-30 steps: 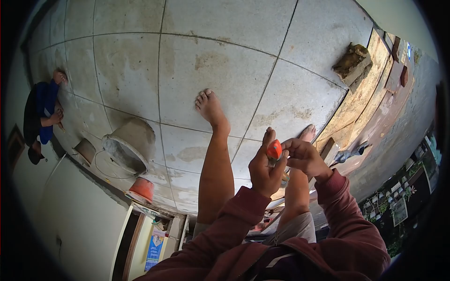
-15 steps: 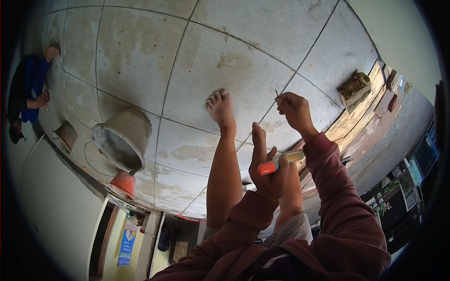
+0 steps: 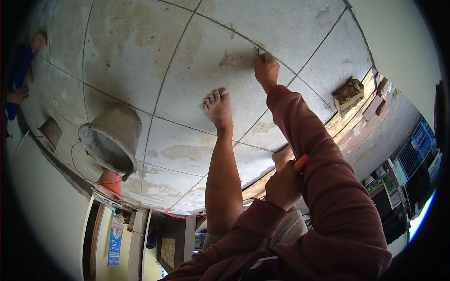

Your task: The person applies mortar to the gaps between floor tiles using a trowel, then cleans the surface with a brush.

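My right hand [image 3: 266, 71] reaches forward to the tiled floor [image 3: 220, 37]. Its fingers are pinched on a thin pointed piece [image 3: 258, 50], whose tip is at or close to a dark joint between tiles; contact is hard to make out. My left hand [image 3: 283, 187] is drawn back near my lap, under my right forearm. It is closed around an orange-ended stick-like object [image 3: 301, 163], most of which is hidden by the fingers and sleeve. My bare foot [image 3: 218, 110] rests on the tiles left of my right hand.
A grey-crusted bucket [image 3: 126, 124] lies tilted at left, with an orange container [image 3: 110, 181] behind it. A rough dirty block [image 3: 348, 96] sits by the floor's right edge. At far left another person's hand [image 3: 18, 95] and foot [image 3: 38, 41] show.
My right hand has moved forward and left with the thin piece, down to the tile joint. My left hand has drawn back and turned, so less of the orange-ended object shows.
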The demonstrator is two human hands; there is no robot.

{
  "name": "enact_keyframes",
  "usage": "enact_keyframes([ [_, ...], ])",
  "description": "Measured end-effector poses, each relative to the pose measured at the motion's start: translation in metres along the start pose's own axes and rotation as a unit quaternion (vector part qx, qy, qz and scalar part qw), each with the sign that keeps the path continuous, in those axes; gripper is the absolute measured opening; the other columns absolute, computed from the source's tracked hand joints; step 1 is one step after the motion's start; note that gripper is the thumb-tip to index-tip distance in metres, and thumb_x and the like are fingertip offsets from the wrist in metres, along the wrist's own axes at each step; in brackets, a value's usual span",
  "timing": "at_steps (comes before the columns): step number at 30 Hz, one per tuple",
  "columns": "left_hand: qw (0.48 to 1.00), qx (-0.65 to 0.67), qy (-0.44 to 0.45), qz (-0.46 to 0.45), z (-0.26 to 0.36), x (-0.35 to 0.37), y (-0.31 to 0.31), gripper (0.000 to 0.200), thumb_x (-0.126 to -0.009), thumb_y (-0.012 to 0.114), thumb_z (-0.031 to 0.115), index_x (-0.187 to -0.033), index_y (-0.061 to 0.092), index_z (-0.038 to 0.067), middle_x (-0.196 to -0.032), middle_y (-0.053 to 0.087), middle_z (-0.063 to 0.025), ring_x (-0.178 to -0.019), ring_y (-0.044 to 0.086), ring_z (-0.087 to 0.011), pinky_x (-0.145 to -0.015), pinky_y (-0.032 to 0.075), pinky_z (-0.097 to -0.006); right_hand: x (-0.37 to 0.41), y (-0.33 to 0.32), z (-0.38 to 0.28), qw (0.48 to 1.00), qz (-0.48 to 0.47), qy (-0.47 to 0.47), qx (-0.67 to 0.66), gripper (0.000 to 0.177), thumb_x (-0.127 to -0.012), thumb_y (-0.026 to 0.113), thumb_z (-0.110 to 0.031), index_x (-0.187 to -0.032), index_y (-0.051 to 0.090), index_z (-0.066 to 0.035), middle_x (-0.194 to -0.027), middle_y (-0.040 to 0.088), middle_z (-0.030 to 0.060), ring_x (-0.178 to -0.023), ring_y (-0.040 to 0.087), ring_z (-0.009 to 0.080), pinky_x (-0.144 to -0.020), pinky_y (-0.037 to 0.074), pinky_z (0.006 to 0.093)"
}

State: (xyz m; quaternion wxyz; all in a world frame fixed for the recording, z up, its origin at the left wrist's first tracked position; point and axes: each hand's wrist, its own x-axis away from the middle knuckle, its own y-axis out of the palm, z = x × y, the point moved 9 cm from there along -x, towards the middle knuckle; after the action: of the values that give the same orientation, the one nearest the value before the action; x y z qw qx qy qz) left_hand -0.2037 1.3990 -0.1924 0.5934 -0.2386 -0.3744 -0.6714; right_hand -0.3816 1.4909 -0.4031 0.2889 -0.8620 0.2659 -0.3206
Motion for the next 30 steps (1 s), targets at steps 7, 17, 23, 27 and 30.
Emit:
enact_keyframes([
  [7, 0.707, -0.347, -0.288, 0.544, -0.200, -0.052, -0.185, 0.004, -0.082, 0.043, 0.014, -0.087, 0.042, 0.013, -0.086, 0.050, 0.0001, -0.086, 0.047, -0.0188, -0.078, 0.037, -0.0327, -0.002, 0.011, 0.009, 0.996, -0.013, 0.086, -0.014, 0.019, -0.076, 0.059, -0.017, -0.073, 0.058, 0.001, -0.072, 0.059, 0.0242, -0.071, 0.058, 0.0419, -0.065, 0.046, 0.0432],
  [17, 0.654, -0.382, -0.291, 0.585, -0.202, -0.051, -0.184, 0.008, -0.082, 0.044, 0.024, -0.076, 0.043, 0.019, -0.075, 0.044, 0.0033, -0.079, 0.045, -0.0159, -0.071, 0.037, -0.0324, 0.003, 0.044, 0.017, 0.992, -0.022, 0.118, -0.045, 0.025, -0.077, 0.052, -0.020, -0.077, 0.058, 0.004, -0.075, 0.059, 0.0267, -0.074, 0.058, 0.0437, -0.070, 0.046, 0.0468],
  [23, 0.643, -0.396, -0.289, 0.589, -0.201, -0.050, -0.184, 0.006, -0.080, 0.046, 0.023, -0.077, 0.042, 0.019, -0.077, 0.044, 0.0039, -0.079, 0.046, -0.0151, -0.070, 0.037, -0.0326, 0.027, 0.028, 0.024, 0.931, 0.034, 0.327, -0.156, 0.024, -0.078, 0.051, -0.019, -0.078, 0.060, 0.003, -0.077, 0.059, 0.0269, -0.077, 0.056, 0.0448, -0.072, 0.045, 0.0460],
  [27, 0.701, -0.329, -0.270, 0.573, -0.203, -0.050, -0.182, 0.006, -0.079, 0.047, 0.014, -0.083, 0.043, 0.014, -0.083, 0.050, -0.0015, -0.084, 0.048, -0.0192, -0.073, 0.038, -0.0343, 0.002, 0.024, 0.000, 0.995, 0.050, 0.082, 0.016, 0.024, -0.079, 0.052, -0.019, -0.075, 0.060, 0.004, -0.068, 0.060, 0.0241, -0.063, 0.062, 0.0364, -0.063, 0.049, 0.0415],
  [30, 0.706, -0.322, -0.268, 0.571, -0.208, -0.054, -0.182, 0.004, -0.079, 0.046, 0.014, -0.083, 0.043, 0.015, -0.082, 0.049, -0.0010, -0.083, 0.048, -0.0187, -0.073, 0.038, -0.0343, 0.016, 0.021, 0.019, 0.940, 0.016, 0.311, -0.136, 0.020, -0.075, 0.057, -0.017, -0.074, 0.059, 0.002, -0.073, 0.060, 0.0246, -0.074, 0.059, 0.0407, -0.069, 0.046, 0.0429],
])
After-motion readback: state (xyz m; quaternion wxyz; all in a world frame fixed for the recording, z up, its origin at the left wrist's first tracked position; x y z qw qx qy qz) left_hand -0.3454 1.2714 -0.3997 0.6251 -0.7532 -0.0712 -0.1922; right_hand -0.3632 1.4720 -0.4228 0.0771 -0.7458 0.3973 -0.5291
